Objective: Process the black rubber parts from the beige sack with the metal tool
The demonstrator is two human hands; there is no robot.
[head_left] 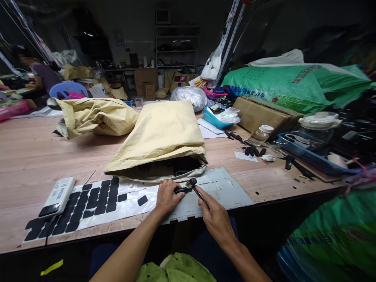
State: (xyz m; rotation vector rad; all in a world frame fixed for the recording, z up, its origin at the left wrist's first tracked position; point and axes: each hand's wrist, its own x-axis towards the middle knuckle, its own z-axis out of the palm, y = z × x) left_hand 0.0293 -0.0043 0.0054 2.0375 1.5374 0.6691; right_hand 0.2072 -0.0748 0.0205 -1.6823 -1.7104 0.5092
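My left hand (168, 197) rests on a pale grey board (230, 192) at the table's front edge. Between its thumb and fingers lies a slim black part (182, 190), partly hidden by the hand. My right hand (216, 219) is closed round the thin handle of what looks like a small hammer (192, 182). The hammer's dark rounded head is just beside the far end of the black part; whether they touch, I cannot tell. Behind both hands a yellowish sack (173, 125) lies with its mouth towards me and dark items inside.
Left of my hands are a white sheet of black square stickers (100, 199) and a white handheld device (57, 197). Another sack (100, 117) lies behind. At right are black pieces (252, 151), a jar (261, 135), a blue tray (308, 150) and a cardboard box (264, 115). A person (44, 74) sits far left.
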